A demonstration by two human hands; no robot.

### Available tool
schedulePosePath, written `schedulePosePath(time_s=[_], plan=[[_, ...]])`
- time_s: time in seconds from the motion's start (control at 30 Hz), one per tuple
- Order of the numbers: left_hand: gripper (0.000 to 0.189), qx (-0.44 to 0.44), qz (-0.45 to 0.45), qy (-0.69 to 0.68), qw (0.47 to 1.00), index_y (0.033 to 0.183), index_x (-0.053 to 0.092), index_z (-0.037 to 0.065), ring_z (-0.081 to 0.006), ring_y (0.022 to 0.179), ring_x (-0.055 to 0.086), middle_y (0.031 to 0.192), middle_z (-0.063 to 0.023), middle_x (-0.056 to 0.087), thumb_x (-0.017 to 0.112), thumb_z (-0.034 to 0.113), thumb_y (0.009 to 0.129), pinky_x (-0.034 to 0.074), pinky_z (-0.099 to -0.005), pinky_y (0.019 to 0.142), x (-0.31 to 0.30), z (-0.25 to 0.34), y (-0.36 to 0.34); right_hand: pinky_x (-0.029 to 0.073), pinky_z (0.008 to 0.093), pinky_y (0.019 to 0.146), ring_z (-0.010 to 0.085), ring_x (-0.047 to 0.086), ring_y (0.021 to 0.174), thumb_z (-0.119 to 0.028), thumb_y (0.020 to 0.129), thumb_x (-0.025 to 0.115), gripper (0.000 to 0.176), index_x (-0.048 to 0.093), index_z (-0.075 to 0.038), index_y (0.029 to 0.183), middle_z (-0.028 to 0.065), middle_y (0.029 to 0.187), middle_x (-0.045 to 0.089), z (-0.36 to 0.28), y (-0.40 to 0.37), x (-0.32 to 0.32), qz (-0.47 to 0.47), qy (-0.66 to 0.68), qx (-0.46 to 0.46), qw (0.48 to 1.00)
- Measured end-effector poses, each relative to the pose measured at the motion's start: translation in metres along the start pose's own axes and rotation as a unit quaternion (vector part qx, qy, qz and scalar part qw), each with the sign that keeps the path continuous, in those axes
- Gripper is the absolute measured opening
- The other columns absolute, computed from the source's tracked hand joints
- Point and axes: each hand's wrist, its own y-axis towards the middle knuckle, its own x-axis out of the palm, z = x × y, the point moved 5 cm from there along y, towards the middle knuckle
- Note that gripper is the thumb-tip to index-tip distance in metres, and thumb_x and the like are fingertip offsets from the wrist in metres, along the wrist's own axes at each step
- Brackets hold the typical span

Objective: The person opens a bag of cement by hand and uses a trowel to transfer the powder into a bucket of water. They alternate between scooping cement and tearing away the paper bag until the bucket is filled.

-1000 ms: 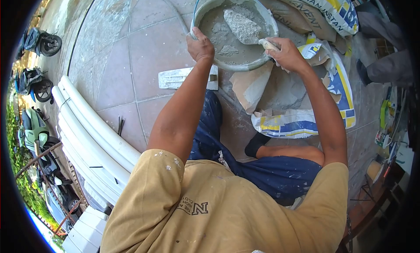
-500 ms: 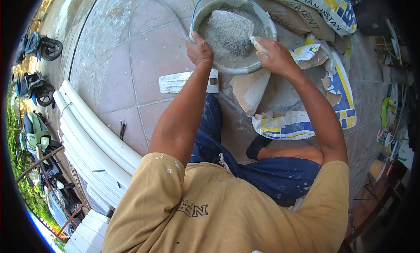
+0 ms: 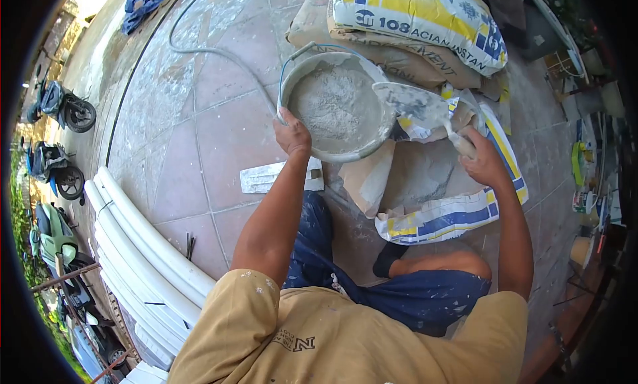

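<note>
My left hand (image 3: 292,133) is closed on the near-left rim of a round bucket (image 3: 347,157). Dry grey powder (image 3: 335,108) lies heaped on wetter grey mix inside it. In my right hand (image 3: 484,159) is the handle of a trowel (image 3: 415,103). Its flat blade, smeared with grey, points left, its tip by the bucket's right rim. Below the trowel, a torn-open paper bag (image 3: 438,228) with white, blue and yellow print lies on its side, grey powder showing within. A whitish flat float (image 3: 276,178) rests on the tiles below the bucket, partly behind my left forearm.
Full printed sacks (image 3: 415,15) are stacked beyond the bucket. A grey hose (image 3: 229,55) runs along the tiled floor to the bucket's left side. White pipes (image 3: 143,244) lie bundled at the left, with parked motorbikes (image 3: 66,108) farther out. Assorted items line the right edge.
My right hand has moved the trowel out of the bucket to the right. The powder that was on its blade now lies in the bucket. My left hand stays on the rim.
</note>
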Motion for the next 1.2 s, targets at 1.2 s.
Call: schedulePosePath(time_s=[1.2], plan=[[0.065, 0.004, 0.025, 0.016, 1.0, 0.121, 0.059, -0.006, -0.0434, 0.108, 0.059, 0.116, -0.0287, 0.063, 0.039, 0.052, 0.099, 0.044, -0.0432, 0.094, 0.008, -0.015, 0.004, 0.046, 0.0278, 0.048, 0.0099, 0.056, 0.054, -0.007, 0.082, 0.075, 0.036, 0.066, 0.002, 0.115, 0.0051, 0.078, 0.065, 0.153, -0.064, 0.164, -0.158, 0.24, 0.223, 0.932]])
